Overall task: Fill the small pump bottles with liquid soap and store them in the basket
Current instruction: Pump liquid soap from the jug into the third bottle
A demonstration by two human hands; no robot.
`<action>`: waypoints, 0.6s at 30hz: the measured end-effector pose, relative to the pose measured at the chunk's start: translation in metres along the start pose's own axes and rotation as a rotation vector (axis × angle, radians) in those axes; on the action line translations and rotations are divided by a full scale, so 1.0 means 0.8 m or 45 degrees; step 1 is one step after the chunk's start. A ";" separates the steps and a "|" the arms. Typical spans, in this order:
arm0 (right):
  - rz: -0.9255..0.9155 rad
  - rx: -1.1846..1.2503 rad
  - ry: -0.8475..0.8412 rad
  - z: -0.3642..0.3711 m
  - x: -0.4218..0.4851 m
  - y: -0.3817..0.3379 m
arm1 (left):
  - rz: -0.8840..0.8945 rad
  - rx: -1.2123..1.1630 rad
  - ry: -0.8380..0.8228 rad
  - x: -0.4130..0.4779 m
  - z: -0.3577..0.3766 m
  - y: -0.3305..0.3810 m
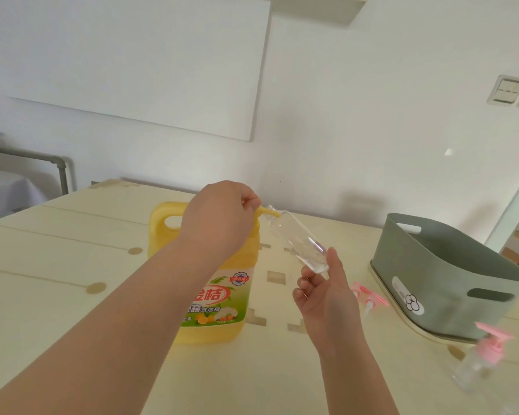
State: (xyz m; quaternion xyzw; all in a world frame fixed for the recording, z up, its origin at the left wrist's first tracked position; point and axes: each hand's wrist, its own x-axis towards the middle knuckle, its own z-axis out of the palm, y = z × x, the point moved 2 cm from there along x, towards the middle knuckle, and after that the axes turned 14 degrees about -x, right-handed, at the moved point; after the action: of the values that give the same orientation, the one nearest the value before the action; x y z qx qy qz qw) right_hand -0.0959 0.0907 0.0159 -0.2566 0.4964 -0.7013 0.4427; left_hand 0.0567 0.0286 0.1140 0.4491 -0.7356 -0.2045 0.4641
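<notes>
Near the middle of the pale surface (72,310) stands a yellow soap jug (216,298). Over its top the left hand (219,217) curls, pinching the yellow spout (268,213). From that spout the small clear bottle (294,238) slants toward 4 o'clock, mouth against the spout, its base pinched by the right hand (324,298). A grey-green basket (450,274) sits at 3 o'clock, with loose pink pump heads (369,295) just beside it and a capped pump bottle (477,363) at 4 o'clock
</notes>
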 end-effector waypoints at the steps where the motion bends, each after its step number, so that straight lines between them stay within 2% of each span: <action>1: 0.004 -0.005 0.004 0.000 -0.002 -0.002 | 0.013 -0.004 0.000 -0.001 -0.001 0.000; 9: -0.059 -0.018 -0.014 0.008 -0.009 -0.027 | -0.053 -0.366 -0.019 0.005 -0.015 0.002; 14: -0.043 -0.007 0.006 0.005 -0.005 -0.017 | -0.027 -0.293 0.074 -0.004 -0.005 -0.003; 18: -0.004 0.019 0.023 0.003 -0.001 -0.008 | 0.033 -0.061 0.134 -0.014 0.001 -0.003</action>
State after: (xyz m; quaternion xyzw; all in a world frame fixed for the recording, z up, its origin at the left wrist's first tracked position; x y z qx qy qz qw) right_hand -0.0961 0.0910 0.0226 -0.2478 0.4946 -0.7079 0.4391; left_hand 0.0593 0.0366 0.1066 0.4385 -0.7108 -0.1920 0.5153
